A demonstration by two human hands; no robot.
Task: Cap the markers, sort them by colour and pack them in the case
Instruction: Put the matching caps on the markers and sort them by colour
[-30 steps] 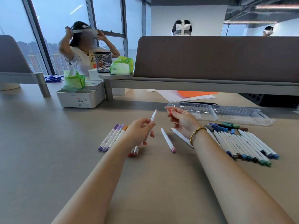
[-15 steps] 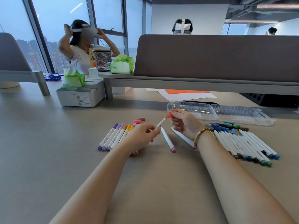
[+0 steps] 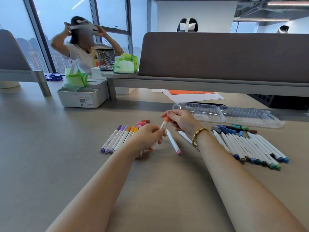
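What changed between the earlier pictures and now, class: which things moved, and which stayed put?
The right hand brought the orange cap down onto the tip of the marker that the left hand grips; a second ago cap and marker were apart. Both hands keep their hold. The marker rows on the table and the clear case stayed as they were.

Head camera looks forward and down, close over the table [image 3: 50,148].

Light: bright, even daylight from windows [image 3: 55,22] at upper left; ceiling strip lamp [image 3: 287,3] lit upper right. Shadows: soft, faint, under forearms on table [image 3: 50,148]. Wide-angle bending at edges. Focus sharp centre; background slightly soft. No strong glare.
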